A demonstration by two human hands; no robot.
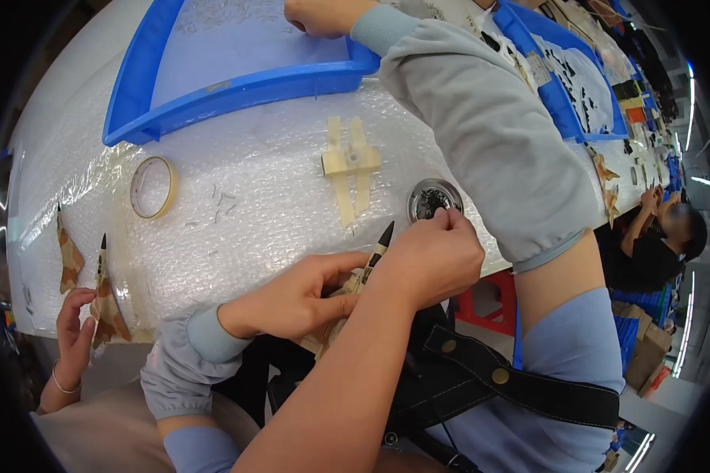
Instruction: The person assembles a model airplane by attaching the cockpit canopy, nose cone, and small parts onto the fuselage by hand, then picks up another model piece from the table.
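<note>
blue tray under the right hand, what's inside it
Small pale pieces show in the tray. What lies beneath the right hand is covered, and the tray's far end is out of frame.

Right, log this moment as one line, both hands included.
Left hand: holding model plane | right hand: at blue tray, grip unclear | co-worker's hand: at round dish of black parts

roll of tape just chilling on bubble wrap, some beige tape strips, bit of a red stool, somebody in black way over there, cardboard boxes, bright strip lights
</note>
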